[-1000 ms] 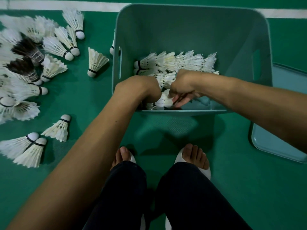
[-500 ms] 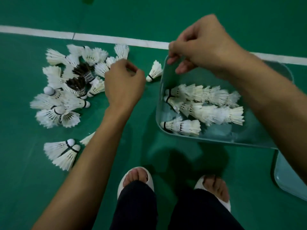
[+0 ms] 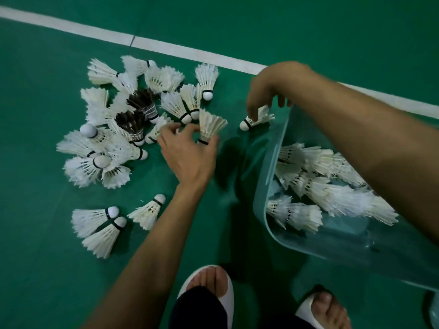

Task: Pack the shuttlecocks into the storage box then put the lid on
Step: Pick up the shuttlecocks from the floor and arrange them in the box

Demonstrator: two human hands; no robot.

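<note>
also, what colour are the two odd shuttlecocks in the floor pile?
The two odd shuttlecocks have dark brown-black feathers; seen best in the head view.

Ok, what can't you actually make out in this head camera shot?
Head view:
Storage box: right side hidden by the right forearm and cut by the frame edge.
Fanned shuttlecock: cork covered by the left hand, grip unclear.
Shuttlecock by the box: right hand over it, pinch unclear.
Lid: at most a sliver, cut off bottom right.

1 head-worn camera looks steeply down at the nearby green floor (image 3: 47, 281).
</note>
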